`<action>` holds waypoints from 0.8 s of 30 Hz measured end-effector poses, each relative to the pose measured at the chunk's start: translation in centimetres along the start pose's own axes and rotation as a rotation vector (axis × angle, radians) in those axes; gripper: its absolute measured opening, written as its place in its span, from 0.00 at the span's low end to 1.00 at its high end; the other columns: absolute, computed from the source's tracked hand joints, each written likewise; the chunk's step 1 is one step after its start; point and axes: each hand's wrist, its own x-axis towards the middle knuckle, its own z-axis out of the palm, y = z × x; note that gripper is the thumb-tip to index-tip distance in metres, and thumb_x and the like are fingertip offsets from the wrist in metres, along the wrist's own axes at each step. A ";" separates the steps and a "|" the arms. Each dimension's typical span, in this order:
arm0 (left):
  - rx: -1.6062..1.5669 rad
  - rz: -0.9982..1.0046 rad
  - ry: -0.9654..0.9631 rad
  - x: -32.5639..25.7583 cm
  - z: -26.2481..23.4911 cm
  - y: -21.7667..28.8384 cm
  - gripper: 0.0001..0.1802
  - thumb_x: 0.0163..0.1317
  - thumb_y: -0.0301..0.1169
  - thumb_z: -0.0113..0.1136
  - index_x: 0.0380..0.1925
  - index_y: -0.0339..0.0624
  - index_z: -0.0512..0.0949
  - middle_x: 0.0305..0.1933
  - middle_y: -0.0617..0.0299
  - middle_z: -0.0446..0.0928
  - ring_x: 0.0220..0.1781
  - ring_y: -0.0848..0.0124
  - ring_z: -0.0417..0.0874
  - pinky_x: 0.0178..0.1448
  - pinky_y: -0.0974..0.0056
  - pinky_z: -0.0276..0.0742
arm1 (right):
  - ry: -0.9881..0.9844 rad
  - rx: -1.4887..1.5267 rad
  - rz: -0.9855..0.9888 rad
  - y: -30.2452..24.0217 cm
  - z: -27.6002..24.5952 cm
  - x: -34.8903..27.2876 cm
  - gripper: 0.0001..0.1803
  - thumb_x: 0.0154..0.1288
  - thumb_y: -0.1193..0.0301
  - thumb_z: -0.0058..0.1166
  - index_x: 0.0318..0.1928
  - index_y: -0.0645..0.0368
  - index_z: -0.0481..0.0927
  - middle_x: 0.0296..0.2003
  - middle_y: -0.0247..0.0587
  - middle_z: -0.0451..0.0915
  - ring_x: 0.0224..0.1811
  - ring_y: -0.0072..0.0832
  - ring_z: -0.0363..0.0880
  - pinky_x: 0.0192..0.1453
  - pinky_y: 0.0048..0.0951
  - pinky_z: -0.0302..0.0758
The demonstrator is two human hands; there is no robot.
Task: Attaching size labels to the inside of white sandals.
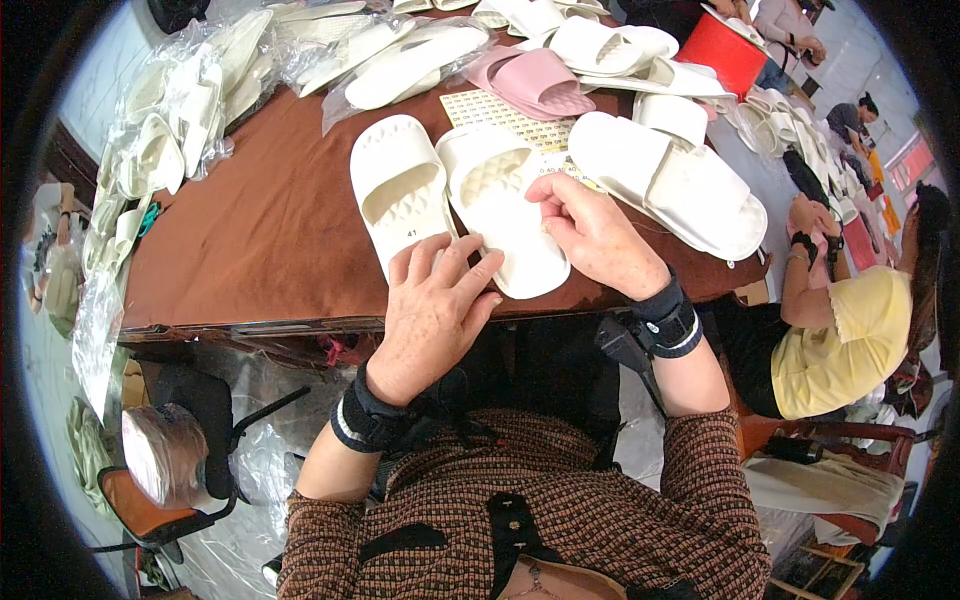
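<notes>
Two white slide slippers lie side by side before me, toes pointing away. The left slipper (405, 185) has a small dark printed mark on its insole. My left hand (435, 305) rests with spread fingers across its heel, fingertips reaching the edge of the right slipper (525, 240). Over that right slipper's insole, my right hand (600, 235) has thumb and forefinger pinched together; whatever is between them is too small to make out. A sheet of small yellow and white printed stickers (490, 108) lies beyond the slippers, partly covered by them.
More white slippers (665, 180) lie at the right, beside a pink slipper (530, 85) and bagged white slippers (410, 65) farther back. They share a brown-covered table (260, 220). A red tub (722, 52) stands far right. A person in yellow (840, 340) works at the right.
</notes>
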 end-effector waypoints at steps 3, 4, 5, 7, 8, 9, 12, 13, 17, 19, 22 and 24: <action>0.006 -0.002 0.005 -0.1 0.1 0.0 0.25 0.52 0.32 0.67 0.53 0.49 0.77 0.57 0.61 0.74 0.60 0.57 0.70 0.63 0.51 0.62 | -0.008 0.003 -0.047 0.3 0.2 0.1 0.12 0.64 0.82 0.46 0.48 0.64 0.72 0.32 0.39 0.74 0.35 0.25 0.73 0.43 0.26 0.73; 0.011 -0.003 0.009 -0.1 0.2 0.0 0.25 0.52 0.32 0.67 0.53 0.49 0.77 0.58 0.61 0.74 0.60 0.57 0.70 0.63 0.51 0.62 | -0.009 0.003 -0.046 0.2 0.2 0.1 0.12 0.64 0.82 0.46 0.48 0.64 0.72 0.32 0.39 0.74 0.35 0.25 0.73 0.43 0.26 0.73; 0.017 -0.005 0.013 -0.2 0.3 0.0 0.25 0.52 0.32 0.68 0.53 0.49 0.77 0.58 0.61 0.74 0.60 0.57 0.70 0.63 0.51 0.62 | -0.020 0.006 -0.042 0.1 0.2 0.1 0.11 0.64 0.82 0.46 0.48 0.64 0.72 0.32 0.39 0.74 0.35 0.25 0.73 0.43 0.26 0.73; 0.019 -0.005 0.012 -0.1 0.2 0.1 0.26 0.52 0.32 0.68 0.53 0.49 0.77 0.58 0.61 0.74 0.60 0.57 0.70 0.63 0.51 0.62 | -0.030 0.008 -0.038 0.0 0.1 0.1 0.11 0.64 0.82 0.46 0.47 0.64 0.72 0.32 0.39 0.74 0.35 0.25 0.73 0.43 0.26 0.73; 0.022 -0.006 0.011 0.0 0.2 0.1 0.26 0.52 0.32 0.68 0.53 0.49 0.77 0.58 0.61 0.74 0.60 0.57 0.70 0.63 0.51 0.62 | -0.023 0.004 -0.037 0.0 0.2 0.1 0.11 0.65 0.81 0.46 0.47 0.64 0.72 0.33 0.39 0.75 0.35 0.25 0.73 0.43 0.26 0.73; 0.022 -0.006 0.011 0.0 0.2 0.1 0.26 0.52 0.32 0.68 0.53 0.49 0.77 0.58 0.61 0.74 0.60 0.57 0.70 0.63 0.51 0.62 | -0.017 0.000 -0.036 0.0 0.2 0.0 0.11 0.65 0.81 0.46 0.47 0.64 0.72 0.33 0.40 0.75 0.36 0.25 0.74 0.44 0.26 0.73; 0.016 -0.004 0.011 0.0 0.1 0.1 0.26 0.52 0.32 0.68 0.54 0.49 0.77 0.58 0.61 0.74 0.60 0.57 0.70 0.63 0.51 0.62 | -0.042 0.017 -0.029 -0.1 0.2 0.1 0.09 0.67 0.78 0.44 0.47 0.64 0.71 0.40 0.54 0.78 0.42 0.46 0.79 0.47 0.38 0.75; 0.021 -0.006 0.008 -0.1 0.2 0.1 0.26 0.52 0.32 0.67 0.54 0.49 0.77 0.58 0.61 0.74 0.60 0.57 0.70 0.63 0.51 0.62 | -0.043 0.018 -0.029 -0.1 0.2 0.1 0.09 0.67 0.78 0.44 0.47 0.64 0.71 0.40 0.54 0.78 0.42 0.46 0.79 0.47 0.38 0.75; 0.028 -0.004 0.008 -0.1 0.2 0.1 0.25 0.52 0.33 0.67 0.53 0.49 0.77 0.58 0.61 0.74 0.60 0.57 0.70 0.63 0.51 0.62 | -0.024 0.026 -0.034 -0.2 0.3 0.0 0.09 0.67 0.79 0.45 0.46 0.64 0.72 0.39 0.53 0.77 0.41 0.45 0.79 0.47 0.37 0.75; 0.029 -0.005 0.007 -0.1 0.2 0.1 0.25 0.52 0.33 0.67 0.53 0.49 0.77 0.58 0.61 0.74 0.60 0.57 0.70 0.63 0.51 0.62 | -0.013 0.028 -0.041 -0.2 0.2 0.0 0.09 0.66 0.79 0.45 0.46 0.64 0.72 0.38 0.53 0.77 0.40 0.45 0.79 0.47 0.37 0.75; 0.027 -0.007 0.003 0.0 0.2 0.1 0.25 0.53 0.33 0.67 0.53 0.49 0.77 0.58 0.61 0.73 0.60 0.57 0.70 0.63 0.52 0.62 | -0.031 0.007 -0.047 -0.1 0.2 -0.1 0.09 0.66 0.80 0.45 0.46 0.64 0.72 0.39 0.53 0.77 0.40 0.45 0.79 0.47 0.38 0.75; 0.024 -0.008 0.000 0.0 0.2 0.1 0.25 0.53 0.33 0.67 0.53 0.49 0.77 0.58 0.61 0.73 0.60 0.57 0.70 0.63 0.52 0.62 | -0.039 -0.016 -0.062 -0.2 0.2 -0.1 0.09 0.66 0.80 0.45 0.46 0.64 0.72 0.39 0.52 0.77 0.41 0.44 0.78 0.47 0.37 0.75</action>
